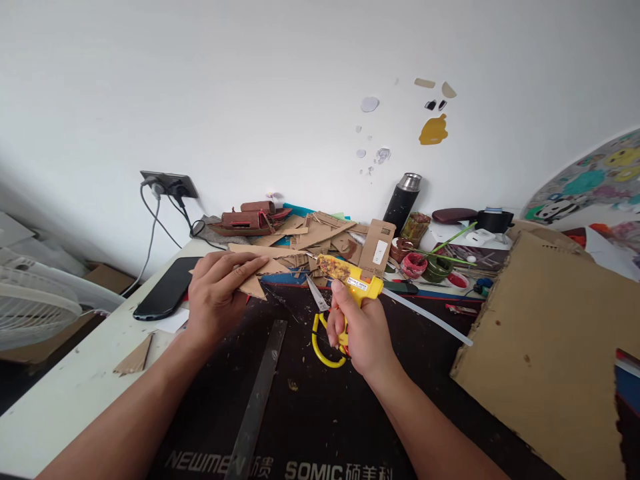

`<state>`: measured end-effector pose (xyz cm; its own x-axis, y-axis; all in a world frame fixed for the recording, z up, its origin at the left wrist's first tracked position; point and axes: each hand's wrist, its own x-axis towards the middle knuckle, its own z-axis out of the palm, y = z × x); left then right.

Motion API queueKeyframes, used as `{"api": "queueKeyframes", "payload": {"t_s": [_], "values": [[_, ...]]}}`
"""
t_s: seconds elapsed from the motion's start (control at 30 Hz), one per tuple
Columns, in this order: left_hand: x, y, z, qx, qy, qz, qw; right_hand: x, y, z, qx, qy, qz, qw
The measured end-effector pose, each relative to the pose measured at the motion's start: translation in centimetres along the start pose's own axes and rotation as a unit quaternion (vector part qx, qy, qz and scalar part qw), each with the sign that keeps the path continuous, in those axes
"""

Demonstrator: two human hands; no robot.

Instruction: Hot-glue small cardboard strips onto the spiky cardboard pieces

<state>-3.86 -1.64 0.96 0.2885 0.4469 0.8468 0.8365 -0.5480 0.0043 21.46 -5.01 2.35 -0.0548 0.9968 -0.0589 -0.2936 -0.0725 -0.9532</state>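
Note:
My right hand (pixel 363 330) is closed around the grip of a yellow hot glue gun (pixel 350 273), its nozzle pointing left toward a cardboard piece and a clear glue stick (pixel 430 319) trailing out the back to the right. My left hand (pixel 217 293) holds a tan cardboard piece (pixel 260 257), fingers pressed on top of it, just above the black cutting mat (pixel 310 407). Yellow-handled scissors (pixel 323 333) lie on the mat under my right hand.
A metal ruler (pixel 260 397) lies on the mat. A black phone (pixel 167 287) rests at the left. Cardboard scraps and a brown model boat (pixel 253 219) pile at the back, beside a black flask (pixel 403 200) and paint pots. A large cardboard sheet (pixel 550 340) fills the right.

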Motion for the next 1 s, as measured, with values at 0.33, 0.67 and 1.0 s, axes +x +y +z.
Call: {"api": "queueKeyframes", "payload": {"t_s": [0.33, 0.67, 1.0], "values": [[0.04, 0.08, -0.08, -0.001, 0.001, 0.001, 1.000, 0.06, 0.25, -0.09, 0.003, 0.001, 0.000, 1.000], [0.16, 0.14, -0.15, 0.002, 0.003, 0.006, 1.000, 0.00, 0.17, -0.09, 0.005, 0.003, 0.004, 1.000], [0.13, 0.14, -0.21, 0.005, 0.002, -0.002, 1.000, -0.03, 0.19, -0.08, 0.005, 0.004, 0.004, 1.000]]}}
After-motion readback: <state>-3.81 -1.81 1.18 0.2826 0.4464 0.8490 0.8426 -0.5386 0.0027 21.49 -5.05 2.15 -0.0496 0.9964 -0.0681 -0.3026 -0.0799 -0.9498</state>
